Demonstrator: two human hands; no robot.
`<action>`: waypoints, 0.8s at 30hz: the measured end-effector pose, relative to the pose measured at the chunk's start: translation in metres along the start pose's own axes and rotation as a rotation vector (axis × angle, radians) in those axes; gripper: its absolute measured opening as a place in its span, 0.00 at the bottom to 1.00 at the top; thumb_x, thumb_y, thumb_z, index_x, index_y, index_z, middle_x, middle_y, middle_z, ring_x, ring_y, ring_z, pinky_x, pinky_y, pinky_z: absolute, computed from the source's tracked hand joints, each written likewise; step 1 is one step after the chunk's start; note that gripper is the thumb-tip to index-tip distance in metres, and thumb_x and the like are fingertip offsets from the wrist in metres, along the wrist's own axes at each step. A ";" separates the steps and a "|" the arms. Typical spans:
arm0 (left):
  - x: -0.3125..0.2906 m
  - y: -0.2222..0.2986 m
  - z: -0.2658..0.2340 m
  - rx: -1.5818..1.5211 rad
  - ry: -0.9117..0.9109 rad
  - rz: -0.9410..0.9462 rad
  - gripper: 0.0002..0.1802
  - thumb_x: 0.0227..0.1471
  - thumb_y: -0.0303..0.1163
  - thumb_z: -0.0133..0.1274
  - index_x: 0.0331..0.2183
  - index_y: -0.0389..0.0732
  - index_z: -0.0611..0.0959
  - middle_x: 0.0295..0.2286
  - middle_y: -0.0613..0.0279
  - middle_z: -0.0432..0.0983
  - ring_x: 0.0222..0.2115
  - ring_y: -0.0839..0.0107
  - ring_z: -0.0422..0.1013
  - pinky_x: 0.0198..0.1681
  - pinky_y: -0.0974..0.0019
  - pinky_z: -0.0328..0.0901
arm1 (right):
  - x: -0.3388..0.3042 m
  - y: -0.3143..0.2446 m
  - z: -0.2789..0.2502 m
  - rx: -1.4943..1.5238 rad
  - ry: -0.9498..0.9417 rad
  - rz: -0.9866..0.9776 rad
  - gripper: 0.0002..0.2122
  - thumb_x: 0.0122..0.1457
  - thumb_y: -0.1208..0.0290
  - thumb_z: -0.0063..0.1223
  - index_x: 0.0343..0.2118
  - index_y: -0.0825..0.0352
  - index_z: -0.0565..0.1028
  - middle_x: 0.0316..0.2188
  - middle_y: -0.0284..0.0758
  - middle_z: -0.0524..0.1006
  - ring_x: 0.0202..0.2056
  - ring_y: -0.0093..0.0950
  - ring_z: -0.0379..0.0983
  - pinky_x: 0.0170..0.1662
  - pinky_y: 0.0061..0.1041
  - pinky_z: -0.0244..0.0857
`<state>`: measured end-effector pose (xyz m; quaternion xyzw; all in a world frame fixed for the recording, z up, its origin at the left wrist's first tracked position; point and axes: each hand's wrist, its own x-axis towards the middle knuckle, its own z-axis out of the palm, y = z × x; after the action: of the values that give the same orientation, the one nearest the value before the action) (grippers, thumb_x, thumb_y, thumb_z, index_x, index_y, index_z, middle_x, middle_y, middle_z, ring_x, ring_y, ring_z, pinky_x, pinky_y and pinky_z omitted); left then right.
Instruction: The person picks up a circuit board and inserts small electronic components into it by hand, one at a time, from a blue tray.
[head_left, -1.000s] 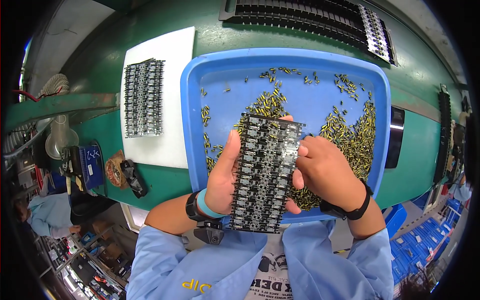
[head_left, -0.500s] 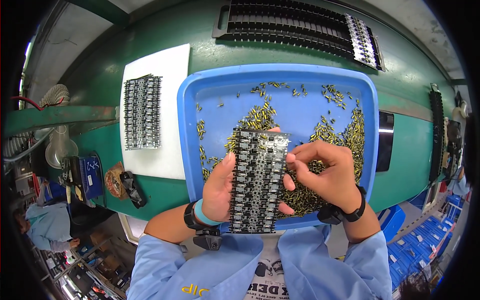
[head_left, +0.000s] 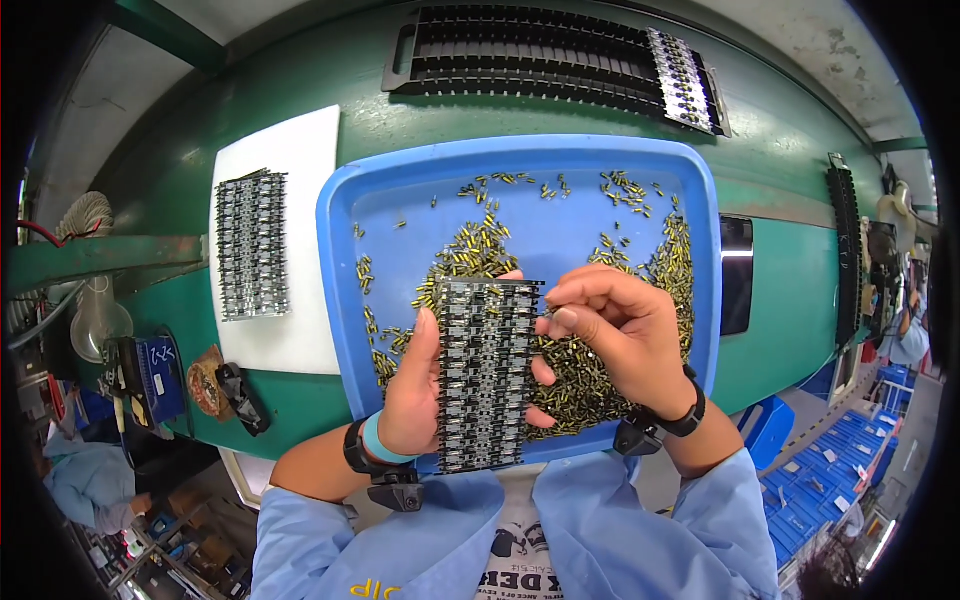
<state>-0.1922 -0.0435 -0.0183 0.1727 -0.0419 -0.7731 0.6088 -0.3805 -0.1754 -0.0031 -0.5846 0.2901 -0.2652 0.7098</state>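
Note:
My left hand (head_left: 405,400) grips a panel of small circuit boards (head_left: 487,380) from below, thumb along its left edge and fingertips showing past its right edge. Rows of dark and silvery parts cover the panel, which is held over the near side of a blue plastic tray (head_left: 520,150). At the panel's upper right edge, my right hand (head_left: 635,335) is closed in a pinch; whatever is between thumb and forefinger is too small to make out. Many tiny black and yellow cylindrical capacitors (head_left: 580,390) lie heaped in the tray beneath my hands.
On the left, a similar board panel (head_left: 252,245) rests on a white foam sheet (head_left: 310,200). A black slotted rack (head_left: 540,60) holding another panel stands at the back. Right of the tray lies a dark flat device (head_left: 737,275). Another person (head_left: 90,480) is at the far left.
The whole scene has shifted left in view. My right hand's pinch stays by the panel's upper right edge, its fingers slightly rearranged. Less glare shows on the panel.

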 end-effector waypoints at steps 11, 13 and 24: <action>0.002 -0.003 -0.002 -0.049 -0.029 -0.008 0.45 0.72 0.66 0.30 0.75 0.46 0.49 0.62 0.48 0.67 0.54 0.53 0.74 0.53 0.36 0.77 | -0.003 0.006 0.002 0.045 0.063 -0.042 0.06 0.68 0.82 0.57 0.45 0.73 0.80 0.42 0.36 0.81 0.41 0.22 0.82 0.46 0.22 0.75; 0.001 -0.003 0.000 -0.035 -0.025 -0.013 0.45 0.72 0.66 0.30 0.75 0.47 0.49 0.62 0.48 0.67 0.54 0.53 0.74 0.54 0.36 0.77 | -0.005 0.007 0.003 -0.005 0.058 -0.048 0.06 0.67 0.82 0.59 0.44 0.73 0.81 0.42 0.36 0.80 0.41 0.23 0.81 0.46 0.22 0.75; -0.002 -0.004 0.005 0.077 0.043 -0.088 0.43 0.72 0.66 0.25 0.75 0.48 0.50 0.58 0.54 0.70 0.54 0.60 0.74 0.54 0.45 0.78 | 0.004 0.002 0.020 -0.722 -0.009 -0.566 0.13 0.52 0.83 0.68 0.40 0.61 0.84 0.37 0.31 0.75 0.37 0.32 0.67 0.43 0.31 0.59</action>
<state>-0.1970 -0.0411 -0.0138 0.2141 -0.0508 -0.7932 0.5678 -0.3633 -0.1640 -0.0021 -0.8518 0.1897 -0.3282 0.3617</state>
